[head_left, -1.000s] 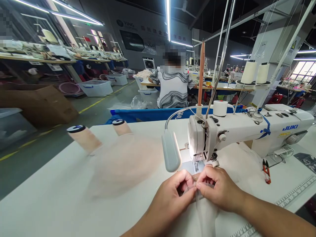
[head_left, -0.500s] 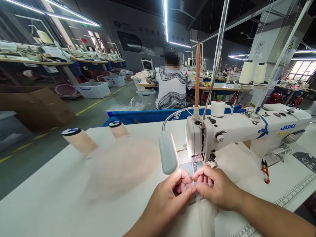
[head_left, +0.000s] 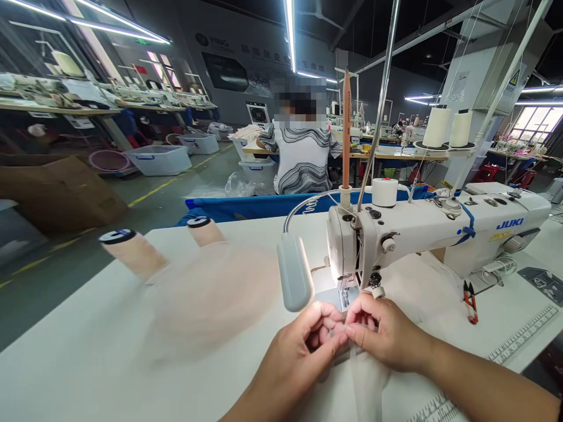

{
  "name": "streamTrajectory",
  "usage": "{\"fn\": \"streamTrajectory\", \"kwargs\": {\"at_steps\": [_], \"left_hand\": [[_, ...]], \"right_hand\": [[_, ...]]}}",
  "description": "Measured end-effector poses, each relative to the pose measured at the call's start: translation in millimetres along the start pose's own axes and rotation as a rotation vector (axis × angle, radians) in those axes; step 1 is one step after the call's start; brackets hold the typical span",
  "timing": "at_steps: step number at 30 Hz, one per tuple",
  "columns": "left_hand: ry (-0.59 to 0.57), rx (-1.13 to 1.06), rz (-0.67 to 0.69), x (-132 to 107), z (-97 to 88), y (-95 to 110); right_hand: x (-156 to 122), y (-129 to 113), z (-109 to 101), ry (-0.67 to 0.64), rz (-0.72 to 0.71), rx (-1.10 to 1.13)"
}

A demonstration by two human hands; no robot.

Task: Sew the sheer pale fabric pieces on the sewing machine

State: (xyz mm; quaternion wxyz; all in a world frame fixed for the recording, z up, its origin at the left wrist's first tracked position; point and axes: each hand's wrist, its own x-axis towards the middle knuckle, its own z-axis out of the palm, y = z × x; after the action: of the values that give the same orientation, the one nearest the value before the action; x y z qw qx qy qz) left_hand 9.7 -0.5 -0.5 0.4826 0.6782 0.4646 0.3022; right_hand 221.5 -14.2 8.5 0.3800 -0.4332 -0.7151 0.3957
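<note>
Sheer pale fabric [head_left: 367,381] flat on table [head_left: 88,363], top edge just before needle of sewing machine [head_left: 422,228]. Left hand [head_left: 299,354], right hand [head_left: 389,334]: fingers curled, both pinching fabric edge, fingertips touching. Lamp [head_left: 292,272] just left; snips [head_left: 470,299] well right.
</note>
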Motion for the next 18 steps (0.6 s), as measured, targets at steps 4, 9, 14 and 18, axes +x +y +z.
{"fn": "streamTrajectory", "kwargs": {"at_steps": [4,9,14,18], "left_hand": [[-0.024,0.020,0.027,0,-0.5,3],[0.001,0.048,0.090,3,0.6,0],[0.020,0.047,0.099,0,0.7,5],[-0.021,0.044,0.057,-3,-1.8,16]], "right_hand": [[0,-1,0,0.007,-0.016,-0.032],[-1,0,1,0.023,-0.016,-0.054],[-1,0,1,0.023,-0.009,-0.065],[-1,0,-1,0.010,0.002,-0.035]]}}
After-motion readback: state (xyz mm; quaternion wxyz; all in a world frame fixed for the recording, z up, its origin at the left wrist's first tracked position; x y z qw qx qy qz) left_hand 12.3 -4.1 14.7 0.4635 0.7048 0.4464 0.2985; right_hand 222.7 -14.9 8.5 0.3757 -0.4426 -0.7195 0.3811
